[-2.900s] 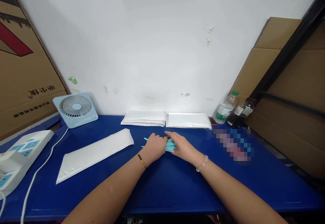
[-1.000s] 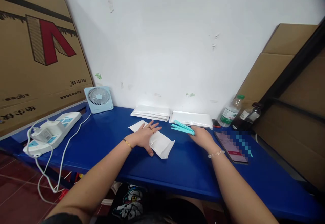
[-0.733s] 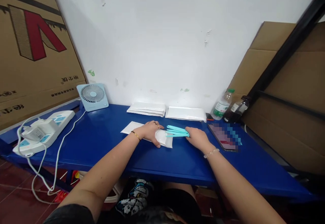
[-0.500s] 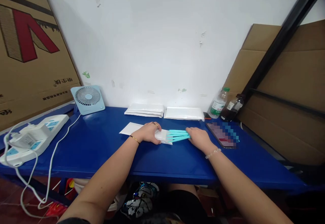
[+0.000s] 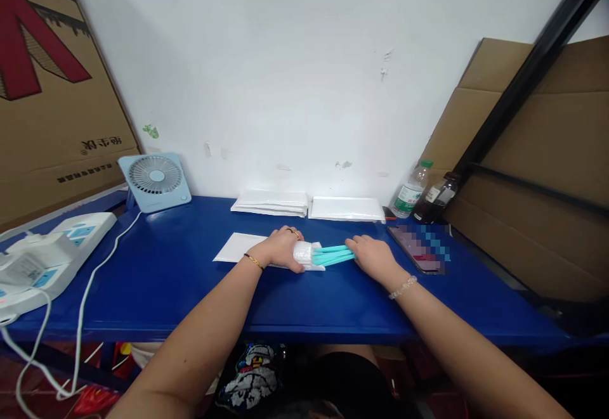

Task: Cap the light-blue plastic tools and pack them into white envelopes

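On the blue table, my left hand is clasped over white bubble-lined envelopes that lie flat, thumb on the near side and fingers across the top. Bubble wrap texture shows at their right end. Several narrow turquoise strips stretch from that end to my right hand. My right fingers are pinched on the strips' far ends, which are hidden inside the grip. How the strips join the envelopes cannot be made out.
Two piles of white envelopes lie along the wall. To the right are a phone, a clear bottle and a dark bottle. A small fan and a corded power strip sit left.
The view has shifted slightly. The turquoise strips lie a little lower and closer together, and more bubble wrap shows beside my left hand. Both hands keep their hold.
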Demonstrator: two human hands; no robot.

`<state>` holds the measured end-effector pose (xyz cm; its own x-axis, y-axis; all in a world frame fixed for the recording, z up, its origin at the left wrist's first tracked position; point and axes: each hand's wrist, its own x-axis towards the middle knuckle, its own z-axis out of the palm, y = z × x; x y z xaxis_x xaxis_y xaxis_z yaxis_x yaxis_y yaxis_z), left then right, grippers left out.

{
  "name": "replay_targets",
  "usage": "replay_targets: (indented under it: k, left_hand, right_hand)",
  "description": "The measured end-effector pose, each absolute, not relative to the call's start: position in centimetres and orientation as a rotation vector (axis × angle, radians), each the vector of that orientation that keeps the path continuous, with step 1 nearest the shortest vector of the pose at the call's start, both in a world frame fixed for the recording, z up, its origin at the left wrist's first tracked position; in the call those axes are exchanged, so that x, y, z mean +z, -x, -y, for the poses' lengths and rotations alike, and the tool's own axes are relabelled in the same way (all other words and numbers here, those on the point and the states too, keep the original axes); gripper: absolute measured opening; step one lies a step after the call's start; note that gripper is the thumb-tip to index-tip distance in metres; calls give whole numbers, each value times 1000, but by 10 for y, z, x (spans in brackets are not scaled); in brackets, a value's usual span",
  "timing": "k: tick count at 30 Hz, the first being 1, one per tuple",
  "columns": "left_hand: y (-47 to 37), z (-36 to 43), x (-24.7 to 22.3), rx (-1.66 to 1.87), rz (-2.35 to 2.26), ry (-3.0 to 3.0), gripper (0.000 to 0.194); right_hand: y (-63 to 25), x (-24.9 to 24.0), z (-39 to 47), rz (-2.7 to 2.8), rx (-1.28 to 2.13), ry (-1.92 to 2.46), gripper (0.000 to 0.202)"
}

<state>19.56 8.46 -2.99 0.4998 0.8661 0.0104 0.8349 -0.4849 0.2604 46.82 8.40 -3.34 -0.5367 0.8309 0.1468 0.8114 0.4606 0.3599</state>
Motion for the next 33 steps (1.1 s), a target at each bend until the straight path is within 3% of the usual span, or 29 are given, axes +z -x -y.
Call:
replay_targets:
  k: [16, 33]
  left_hand:
    - [-197, -80, -14, 365, -1473, -2372, 61]
    - [-190, -83, -21, 423, -1396, -2356, 66]
  right_hand:
    - [-456, -29, -82, -2676, 588, -1591, 17]
    - [-458, -34, -78, -2823, 715, -1433, 24]
